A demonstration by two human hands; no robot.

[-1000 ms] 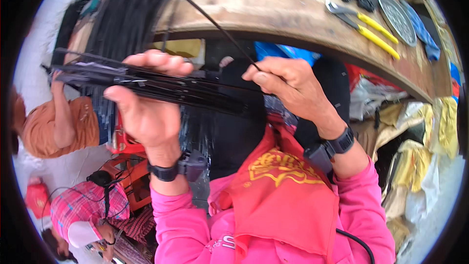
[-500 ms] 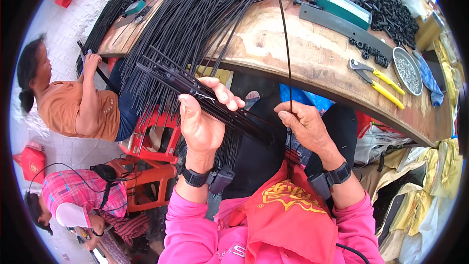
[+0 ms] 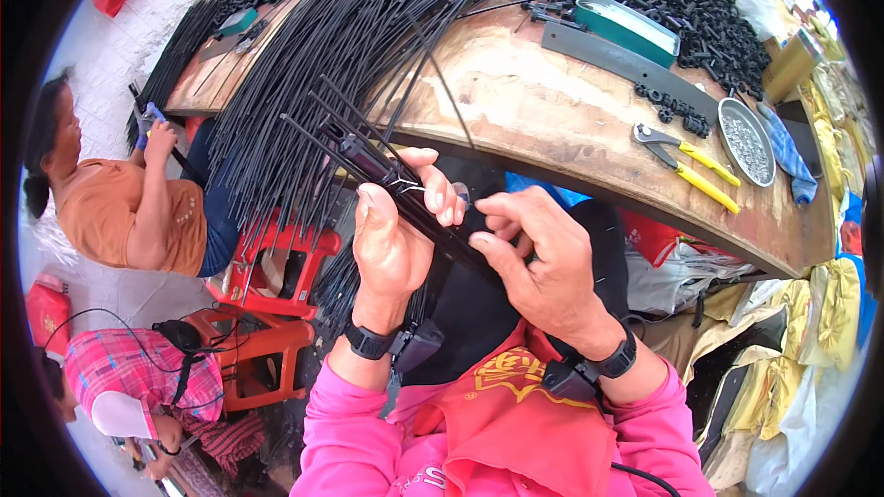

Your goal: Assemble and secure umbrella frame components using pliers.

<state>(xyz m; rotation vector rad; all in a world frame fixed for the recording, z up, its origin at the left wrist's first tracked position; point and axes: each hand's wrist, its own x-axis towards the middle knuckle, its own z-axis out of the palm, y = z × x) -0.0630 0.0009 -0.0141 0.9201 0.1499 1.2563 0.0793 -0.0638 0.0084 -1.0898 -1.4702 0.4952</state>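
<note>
My left hand (image 3: pixel 394 237), palm turned up, holds a bundle of thin black rods (image 3: pixel 318 133) with a dark block-like fitting (image 3: pixel 365 158) among them. The bundle slants from upper left down to the right, and a pale, thin metal piece shows at its middle near my fingers. Close by on the right, my right hand (image 3: pixel 543 262) has its fingers curled and thumb drawn in beside the bundle's lower end. One thin black rod (image 3: pixel 447 87), slightly blurred, leans over the table edge in line with these fingers; the grip on it is partly hidden.
The wooden table (image 3: pixel 497 64) carries a large heap of black rods (image 3: pixel 368 37), black fittings (image 3: pixel 709 46), a green box (image 3: pixel 626 29), yellow-handled pliers (image 3: pixel 686 166) and a dish of small metal bits (image 3: pixel 746 143). Two people work at left near red stools (image 3: pixel 281 262).
My right hand has moved left, up to the bundle. The single rod it held upright now leans to the left. My left hand keeps the bundle, and the view has shifted slightly.
</note>
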